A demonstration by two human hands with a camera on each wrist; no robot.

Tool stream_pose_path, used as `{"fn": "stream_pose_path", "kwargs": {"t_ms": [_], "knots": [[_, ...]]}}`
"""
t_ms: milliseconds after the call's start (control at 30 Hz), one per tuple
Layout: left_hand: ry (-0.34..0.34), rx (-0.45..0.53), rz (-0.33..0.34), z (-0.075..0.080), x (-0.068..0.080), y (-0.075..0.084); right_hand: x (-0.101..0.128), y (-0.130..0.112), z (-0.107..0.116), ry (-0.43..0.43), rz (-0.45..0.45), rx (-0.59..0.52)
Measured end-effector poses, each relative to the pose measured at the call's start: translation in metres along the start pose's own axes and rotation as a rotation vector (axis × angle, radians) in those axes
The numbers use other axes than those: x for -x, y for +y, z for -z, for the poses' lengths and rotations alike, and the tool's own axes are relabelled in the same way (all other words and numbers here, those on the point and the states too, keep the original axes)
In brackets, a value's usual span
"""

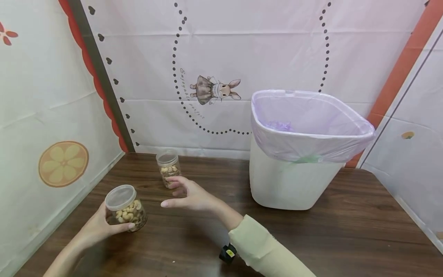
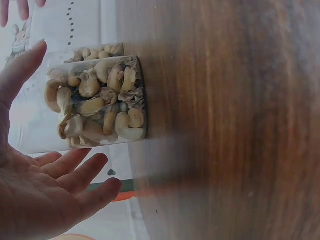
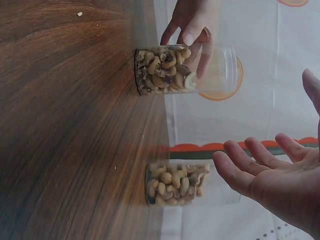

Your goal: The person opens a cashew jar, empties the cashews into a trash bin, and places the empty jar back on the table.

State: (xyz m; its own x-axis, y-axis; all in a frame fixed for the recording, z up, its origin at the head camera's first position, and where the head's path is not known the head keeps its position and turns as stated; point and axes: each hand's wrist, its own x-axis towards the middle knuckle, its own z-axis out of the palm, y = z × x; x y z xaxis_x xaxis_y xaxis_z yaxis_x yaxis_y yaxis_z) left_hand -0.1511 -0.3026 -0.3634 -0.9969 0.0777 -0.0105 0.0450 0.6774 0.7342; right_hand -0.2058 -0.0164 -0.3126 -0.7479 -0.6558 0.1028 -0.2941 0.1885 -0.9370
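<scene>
Left hand point(image 1: 90, 231) curves round the near jar point(image 1: 129, 216), thumb on one side, fingers on the other; we cannot tell whether they press on it. Our right hand point(image 1: 195, 196) has its fingers spread apart, holding nothing, just beside the far jar point(image 1: 169, 170); the right wrist view shows a gap between them. We see cashews and a translucent lid on the near jar, cashews in the far one too. Both jars are at the left of the brown table point(image 1: 180, 246). White bin point(image 1: 273, 184) with purple liner point(image 1: 297, 148) stands well apart, right.

Bright head view, dimmer, hazier wrist views, soft shadows on tabletop point(image 1: 346, 238)
</scene>
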Motion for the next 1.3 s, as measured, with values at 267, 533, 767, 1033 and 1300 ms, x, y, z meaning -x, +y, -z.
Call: {"fn": "stream_pose_path", "kwargs": {"t_ms": [267, 533, 767, 1033, 1300], "knots": [[0.036, -0.062, -0.035, -0.007, -0.001, -0.005, -0.011, 0.002, -0.014, -0.002, -0.025, 0.006], [0.028, -0.046, -0.014, -0.009, -0.004, -0.006, -0.025, 0.001, -0.028, 0.012, -0.031, 0.016], [0.023, -0.03, -0.014, -0.009, -0.009, -0.004, -0.035, -0.001, -0.042, 0.003, -0.028, 0.066], [-0.053, 0.019, 0.058, -0.008, -0.012, -0.01, -0.041, 0.001, -0.053, 0.043, -0.081, 0.109], [-0.091, 0.054, 0.077, -0.007, -0.014, -0.012, -0.048, 0.002, -0.063, 0.054, -0.078, 0.178]]}}
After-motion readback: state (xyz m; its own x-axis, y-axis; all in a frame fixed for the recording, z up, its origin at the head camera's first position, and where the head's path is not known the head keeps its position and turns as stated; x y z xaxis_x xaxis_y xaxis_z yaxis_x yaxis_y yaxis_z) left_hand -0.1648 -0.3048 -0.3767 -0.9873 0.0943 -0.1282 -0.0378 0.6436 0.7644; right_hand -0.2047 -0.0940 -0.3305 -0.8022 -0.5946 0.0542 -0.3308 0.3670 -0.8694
